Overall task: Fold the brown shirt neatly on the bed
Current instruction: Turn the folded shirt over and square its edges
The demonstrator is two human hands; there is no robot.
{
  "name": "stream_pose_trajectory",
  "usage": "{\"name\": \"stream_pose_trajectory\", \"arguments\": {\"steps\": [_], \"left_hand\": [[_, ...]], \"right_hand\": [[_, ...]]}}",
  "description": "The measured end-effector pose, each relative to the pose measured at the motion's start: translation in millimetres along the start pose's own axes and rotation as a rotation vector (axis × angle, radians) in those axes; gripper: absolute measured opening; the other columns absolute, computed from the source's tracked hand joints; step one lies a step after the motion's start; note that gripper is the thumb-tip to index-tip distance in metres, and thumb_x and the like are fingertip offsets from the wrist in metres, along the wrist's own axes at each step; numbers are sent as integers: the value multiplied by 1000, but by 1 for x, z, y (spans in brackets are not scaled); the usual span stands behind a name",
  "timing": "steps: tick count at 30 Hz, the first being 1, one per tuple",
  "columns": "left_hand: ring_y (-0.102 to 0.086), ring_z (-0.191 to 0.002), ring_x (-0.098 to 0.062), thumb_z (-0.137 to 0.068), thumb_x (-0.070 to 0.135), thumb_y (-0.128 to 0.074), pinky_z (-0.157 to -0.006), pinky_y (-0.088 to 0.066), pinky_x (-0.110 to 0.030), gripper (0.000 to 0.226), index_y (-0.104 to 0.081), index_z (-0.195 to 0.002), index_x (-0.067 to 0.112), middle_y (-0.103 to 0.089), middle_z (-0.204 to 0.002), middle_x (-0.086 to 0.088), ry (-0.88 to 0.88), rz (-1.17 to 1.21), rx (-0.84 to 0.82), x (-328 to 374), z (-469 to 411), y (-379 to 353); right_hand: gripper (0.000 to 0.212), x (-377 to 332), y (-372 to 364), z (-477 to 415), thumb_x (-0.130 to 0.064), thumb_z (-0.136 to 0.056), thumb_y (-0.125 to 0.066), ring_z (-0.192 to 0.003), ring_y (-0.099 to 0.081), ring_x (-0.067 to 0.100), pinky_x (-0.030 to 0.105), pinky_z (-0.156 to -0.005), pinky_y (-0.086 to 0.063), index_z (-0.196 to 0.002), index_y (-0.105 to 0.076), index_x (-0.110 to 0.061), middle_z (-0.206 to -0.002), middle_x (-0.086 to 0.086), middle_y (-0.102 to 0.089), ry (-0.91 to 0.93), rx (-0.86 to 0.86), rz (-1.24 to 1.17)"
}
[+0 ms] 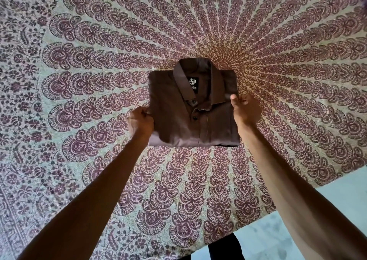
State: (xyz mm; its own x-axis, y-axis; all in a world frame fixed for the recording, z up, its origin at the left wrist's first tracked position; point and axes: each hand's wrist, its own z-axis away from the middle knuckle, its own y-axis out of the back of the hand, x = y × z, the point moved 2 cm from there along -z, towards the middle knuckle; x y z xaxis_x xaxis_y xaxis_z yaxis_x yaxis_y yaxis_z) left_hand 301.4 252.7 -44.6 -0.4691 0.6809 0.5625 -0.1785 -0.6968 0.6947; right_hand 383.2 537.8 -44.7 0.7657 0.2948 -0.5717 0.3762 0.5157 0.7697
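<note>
A black label (192,85) is sewn inside the collar of the brown shirt (190,110); a round white emblem is printed on it, and below it some letters (perhaps "bac", too small to be read with certainty). The shirt is folded into a compact rectangle, collar up, and is placed near the middle of the bed (79,81), which is covered by a sheet with a purple mandala pattern. A pale blue floor (327,204) is seen at the lower right. Two dark buttons are counted on the placket. The left hand (140,123) is closed on the left edge of the shirt; the right hand (244,108) is clamped on the right edge, thumb on top.
</note>
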Motion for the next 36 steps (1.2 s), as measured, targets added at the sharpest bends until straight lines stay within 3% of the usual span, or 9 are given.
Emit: {"name": "stream_pose_trajectory", "arguments": {"steps": [2, 5, 8, 14, 17, 23, 29, 33, 36], "left_hand": [[-68, -82, -29, -88, 11, -57, -74, -57, -35, 15, -72, -89, 13, -73, -91, -15, 115, 76, -48, -8, -11, 1], [-69, -90, -33, -88, 16, -60, -83, -57, -45, 16, -73, -95, 9, -72, -94, -19, 204, 69, -102, -9, -21, 4], [-69, -91, -33, -89, 20, -59, -82, -57, -45, 17, -73, -93, 11, -72, -94, -18, 176, -27, -154, -3, -28, 7], [-63, -69, -20, -95, 41, -49, -63, -52, -31, 30, -65, -79, 21, -69, -81, -5, 47, 334, -154, 27, -43, 6], [-61, -74, -23, -72, 65, -59, -70, -52, -43, 51, -67, -74, 15, -67, -82, -10, 57, 241, -243, 36, -66, -1], [-42, -58, -15, -88, 38, -64, -54, -30, -28, 40, -50, -59, 15, -47, -58, 0, -58, 78, -68, 60, -82, -3], [-60, -83, -33, -97, 35, -51, -62, -30, -34, 29, -55, -102, 6, -65, -94, -20, -306, -241, 84, 60, -71, -13], [-62, -81, -34, -96, 41, -48, -61, -37, -36, 32, -50, -107, 11, -65, -97, -15, -321, -301, 167, 56, -72, -20], [-56, -110, -35, -97, 43, -42, -84, -44, -44, 48, -44, -131, 9, -50, -135, -17, -207, -263, 214, 56, -62, -27]], "right_hand": [[35, -2, -1, -5, -38, -94, -56, -88, -64, 30, 31, -68, -39, -94, -69, -6, -93, 13, -71, -5, 25, 9], [38, -2, -7, -9, -39, -96, -53, -94, -63, 33, 35, -74, -44, -96, -69, -4, -100, 16, -70, -14, -1, 22], [38, 0, -9, -12, -39, -97, -51, -98, -62, 33, 30, -70, -35, -99, -68, -5, -105, 16, -68, -12, -39, 51], [38, -11, -8, -22, -41, -96, -53, -81, -58, 23, 30, -64, -34, -95, -68, -6, -91, 9, -68, 52, 6, -89], [37, -21, -13, -33, -42, -94, -55, -77, -57, 21, 28, -62, -28, -92, -68, -7, -89, 9, -69, 70, 27, -86], [28, -36, -19, -51, -33, -93, -59, -82, -64, 28, 42, -74, -50, -87, -68, -8, -86, 9, -70, 25, 36, -138], [24, -34, -32, -50, -36, -98, -49, -89, -62, 28, 32, -65, -35, -96, -60, -15, -97, 7, -67, 102, 87, 143], [31, -36, -36, -42, -36, -102, -40, -88, -65, 29, 30, -61, -32, -111, -54, -10, -105, 9, -64, 227, 201, 332], [32, -37, -37, -39, -36, -100, -42, -86, -65, 28, 32, -59, -40, -115, -54, -11, -105, 9, -64, 289, 247, 308]]}}
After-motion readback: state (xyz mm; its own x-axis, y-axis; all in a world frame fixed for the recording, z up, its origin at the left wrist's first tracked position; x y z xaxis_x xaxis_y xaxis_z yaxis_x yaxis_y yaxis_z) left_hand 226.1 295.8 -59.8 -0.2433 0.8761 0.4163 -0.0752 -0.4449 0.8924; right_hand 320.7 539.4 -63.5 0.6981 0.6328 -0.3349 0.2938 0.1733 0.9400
